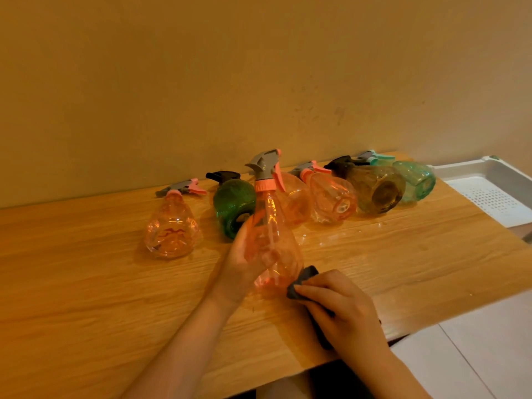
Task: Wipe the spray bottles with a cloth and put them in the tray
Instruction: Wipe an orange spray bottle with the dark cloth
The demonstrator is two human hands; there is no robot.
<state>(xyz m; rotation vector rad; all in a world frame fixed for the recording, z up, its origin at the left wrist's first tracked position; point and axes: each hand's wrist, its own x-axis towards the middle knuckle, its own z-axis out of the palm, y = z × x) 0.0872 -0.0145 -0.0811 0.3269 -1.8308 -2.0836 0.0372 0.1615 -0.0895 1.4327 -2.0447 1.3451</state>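
My left hand point(239, 263) grips a clear pink spray bottle point(277, 243) with a grey and pink trigger head, held upright over the wooden table point(86, 269). My right hand point(342, 306) holds a dark grey cloth point(302, 280) pressed against the bottle's lower right side. Several other spray bottles lie on their sides behind: a pink one point(172, 228), a green one point(231, 203), two more pink ones point(334, 197), a brown one point(374, 188) and a teal one point(417, 180). The white perforated tray point(489, 194) sits at the table's right end, holding no bottle that I can see.
A plain wall runs close behind the row of bottles. The table's front edge is near my forearms, and a white floor or surface shows at the lower right.
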